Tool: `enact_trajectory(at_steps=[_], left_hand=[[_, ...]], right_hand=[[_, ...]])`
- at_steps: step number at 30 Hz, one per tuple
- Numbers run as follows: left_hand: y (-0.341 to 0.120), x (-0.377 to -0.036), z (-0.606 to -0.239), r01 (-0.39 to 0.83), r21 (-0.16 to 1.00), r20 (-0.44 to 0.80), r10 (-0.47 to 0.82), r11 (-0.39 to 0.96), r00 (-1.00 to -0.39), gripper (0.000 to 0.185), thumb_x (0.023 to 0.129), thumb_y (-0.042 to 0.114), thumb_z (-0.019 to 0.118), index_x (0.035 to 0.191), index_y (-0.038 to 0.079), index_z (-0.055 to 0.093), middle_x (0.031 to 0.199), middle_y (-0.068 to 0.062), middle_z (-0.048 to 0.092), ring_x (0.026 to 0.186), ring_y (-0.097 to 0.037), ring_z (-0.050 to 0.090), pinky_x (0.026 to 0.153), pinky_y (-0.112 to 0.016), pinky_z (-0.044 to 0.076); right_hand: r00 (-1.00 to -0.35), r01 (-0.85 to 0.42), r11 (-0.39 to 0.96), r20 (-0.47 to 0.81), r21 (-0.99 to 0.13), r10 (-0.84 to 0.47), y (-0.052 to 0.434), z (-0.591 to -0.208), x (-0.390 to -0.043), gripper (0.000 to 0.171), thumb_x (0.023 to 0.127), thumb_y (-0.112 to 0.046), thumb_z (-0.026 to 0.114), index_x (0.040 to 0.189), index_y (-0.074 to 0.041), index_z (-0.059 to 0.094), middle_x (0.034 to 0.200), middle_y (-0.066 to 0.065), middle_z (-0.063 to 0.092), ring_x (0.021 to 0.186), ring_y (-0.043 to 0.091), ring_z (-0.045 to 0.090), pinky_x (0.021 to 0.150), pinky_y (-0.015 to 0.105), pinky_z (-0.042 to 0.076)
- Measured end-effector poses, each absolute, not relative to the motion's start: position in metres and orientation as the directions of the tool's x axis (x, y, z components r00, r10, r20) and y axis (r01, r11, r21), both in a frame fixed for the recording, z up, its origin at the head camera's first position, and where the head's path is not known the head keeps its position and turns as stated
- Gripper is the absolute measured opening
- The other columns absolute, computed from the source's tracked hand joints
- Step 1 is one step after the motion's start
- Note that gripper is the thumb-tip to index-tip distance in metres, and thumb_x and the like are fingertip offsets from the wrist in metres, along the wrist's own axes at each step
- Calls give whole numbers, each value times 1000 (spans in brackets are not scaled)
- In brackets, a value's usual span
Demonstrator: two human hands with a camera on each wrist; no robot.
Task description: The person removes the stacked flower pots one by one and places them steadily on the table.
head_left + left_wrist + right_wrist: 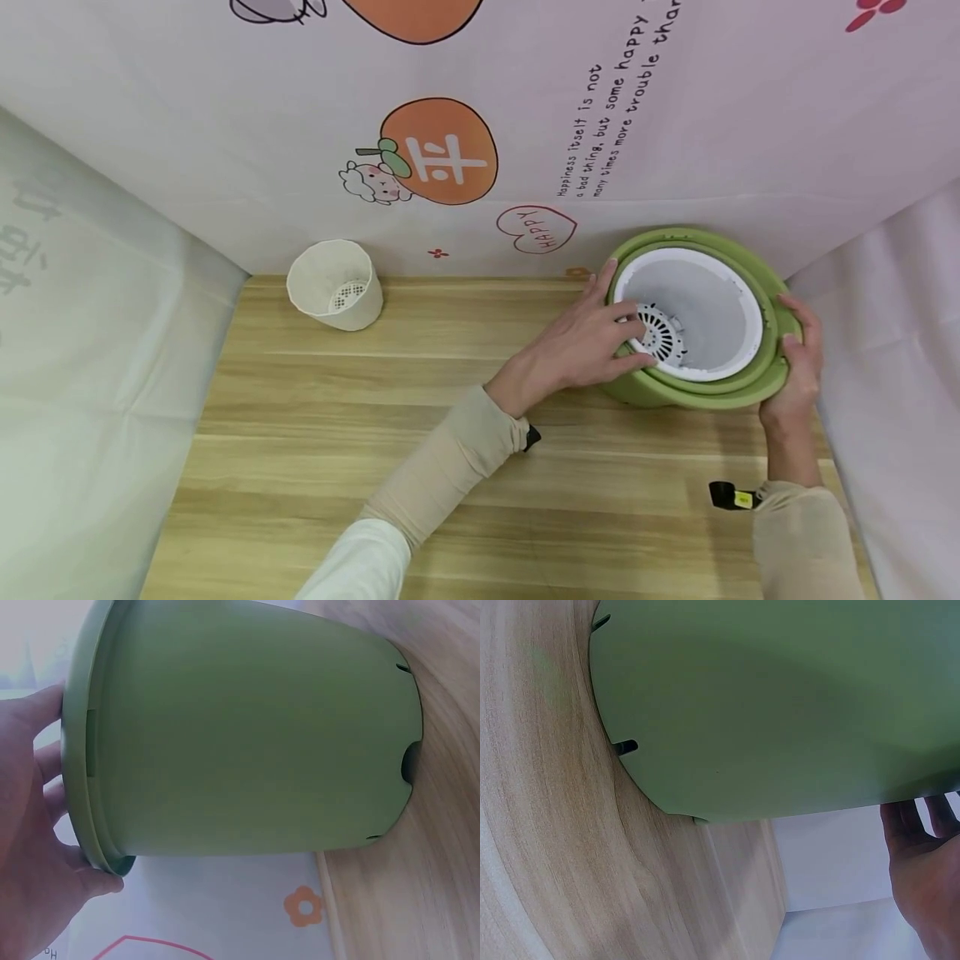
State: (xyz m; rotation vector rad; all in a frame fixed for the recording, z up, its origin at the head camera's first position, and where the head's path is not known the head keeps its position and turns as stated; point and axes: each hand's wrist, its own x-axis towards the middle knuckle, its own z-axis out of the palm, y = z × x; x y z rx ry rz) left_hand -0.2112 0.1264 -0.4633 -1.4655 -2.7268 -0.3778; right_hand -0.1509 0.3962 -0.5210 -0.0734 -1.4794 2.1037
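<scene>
Green pot [693, 392]: a plastic flower pot, tipped so its mouth faces up and toward the person, standing at the far right end of the wooden table [375, 433], close to the back wall. In the left wrist view the green pot [247, 735] fills most of the picture, with slots and a notch showing at its base edge. In the right wrist view the green pot [780, 705] has its lower edge down on the wood.

White liner [705, 312]: a white inner pot sitting inside the green one, its rim just within the green rim; a round slotted grid shows at its bottom.

Left hand [581, 346]: lies across the near-left rim of the green pot, thumb on the outer green edge, fingers curled over the rim onto the white liner's edge, so it grips the rim. In the left wrist view the left hand [34, 847] has its fingertips bent round the green rim.

Right hand [795, 367]: clasps the right side of the green rim, fingers wrapped over the edge. In the right wrist view the right hand [922, 877] shows only its palm and fingers below the rim.

Sleeves: beige on both forearms, each with a small dark wrist strap.

Cream pot [335, 285]: a small pale pot with a holed bottom, lying tipped on the table's far left, well apart from both hands.

Backdrop [450, 158]: white cloth printed with orange fruit, a heart and lines of text.
</scene>
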Motion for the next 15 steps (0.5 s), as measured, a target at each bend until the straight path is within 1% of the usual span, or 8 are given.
enact_trajectory(at_steps=[3,7,9,10,15], left_hand=[[127,-211,-463,829,187,135,822,527,-553,46,99,61,43,114,25,68,130,5,58,150,-42,-2,121,-51,-3],[129,-211,-464,837,164,158,824,522,-545,47,99,61,43,113,25,68,129,5,58,149,-46,2,121,-59,13],[129,-210,-465,841,155,177,823,519,-541,46,98,61,44,113,25,68,128,4,59,148,-48,5,119,-61,18],[129,-210,-465,842,152,186,822,518,-539,46,97,61,45,113,26,68,128,4,59,148,-48,6,119,-62,18],[130,-210,-467,844,159,228,812,513,-537,46,95,63,48,111,25,69,123,5,60,148,-47,8,120,-61,13]], right_hand=[[-843,-405,-234,261,-884,471,397,-522,-151,51,90,-1,27,133,8,53,141,25,42,128,33,43,103,27,46],[-839,-397,-220,256,-891,481,397,-522,-151,51,90,-1,27,132,7,54,141,24,43,130,34,42,105,27,45],[-837,-393,-209,254,-895,485,397,-522,-151,51,90,-1,27,132,7,55,141,24,44,132,34,41,107,27,43],[-836,-394,-207,256,-895,484,397,-522,-151,51,90,-1,27,132,7,55,141,24,44,132,35,40,109,27,42],[-836,-395,-210,255,-895,485,397,-521,-151,51,90,-1,27,131,7,55,141,24,43,134,35,38,110,28,40]])
